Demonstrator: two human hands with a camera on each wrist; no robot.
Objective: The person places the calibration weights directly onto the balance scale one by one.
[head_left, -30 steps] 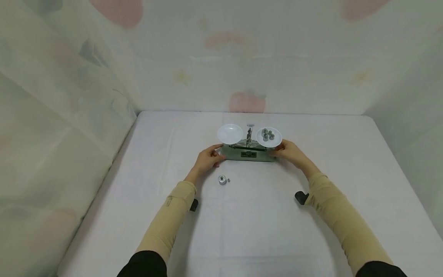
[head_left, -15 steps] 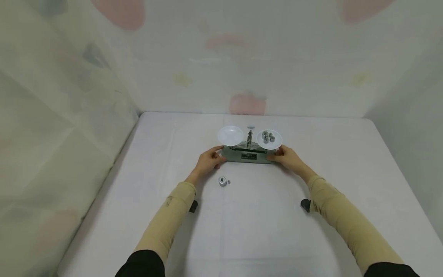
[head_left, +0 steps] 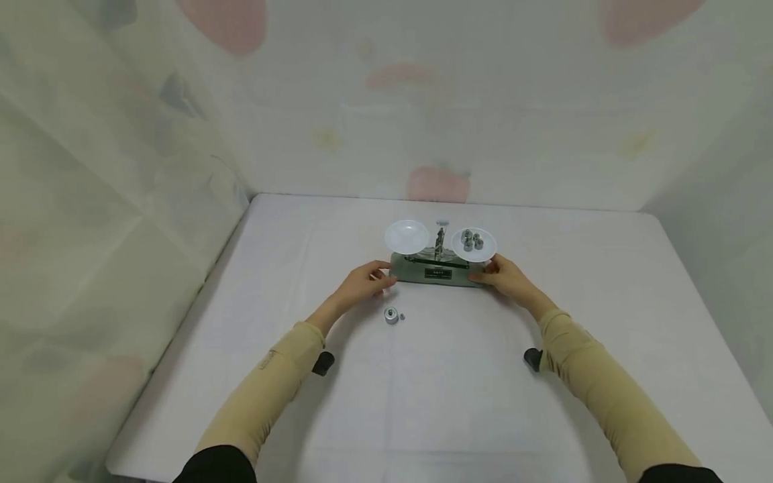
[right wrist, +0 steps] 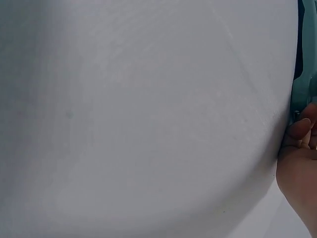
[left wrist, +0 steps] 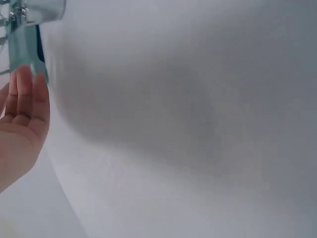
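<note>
A white table (head_left: 241,376) fills the space between pale patterned walls (head_left: 90,201). Toward its far middle stands a green balance scale (head_left: 436,272) with two white pans: the left pan (head_left: 406,235) is bare, the right pan (head_left: 483,249) carries a cluster of small metal weights (head_left: 472,240) and sits a little lower.

The left hand (head_left: 362,283) lies at the left end of the scale's base; the left wrist view shows its fingers (left wrist: 27,96) straight and relaxed, just beside the green corner, holding nothing, and whether they touch it cannot be told. The right hand (head_left: 506,276) is at the right end of the base, its fingers (right wrist: 299,130) curled against the green edge, seemingly gripping it.

On the table just in front of the left hand rests a single metal weight (head_left: 391,315), with a tiny weight (head_left: 402,316) just beside it to the right.
</note>
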